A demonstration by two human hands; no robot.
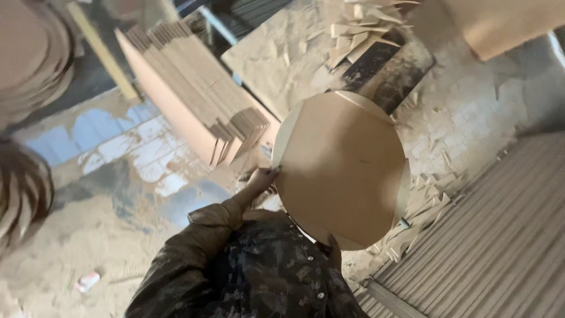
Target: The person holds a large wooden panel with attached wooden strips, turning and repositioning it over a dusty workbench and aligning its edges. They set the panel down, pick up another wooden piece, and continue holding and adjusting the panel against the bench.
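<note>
A round-cut board of pale brown fibreboard or plywood is shown held up in front of the body, tilted slightly, above a floor covered in sawdust. The left hand is closed on the disc's left rim, the fingers pinched over the edge at about mid-height, the sleeve of a dark patterned jacket leading up to it. The right hand is seen only as a small part at the lower rim, behind or under the board; that it touches the edge is apparent, but how far it is closed cannot be told. The disc appears thin, flat and rigid, with no sag across its face, so it is judged stiff and fairly light for its span, though awkward because of its breadth. Its surface looks smooth and dusty, and is therefore likely to slip in a flat-palm grip; hold is best taken at opposite points of the rim, as here. The cut edge may be sharp or splintery. A slanted stack of rectangular boards stands just to the left, and offcut strips lie scattered on the work surface beyond; a ribbed panel is at lower right.
</note>
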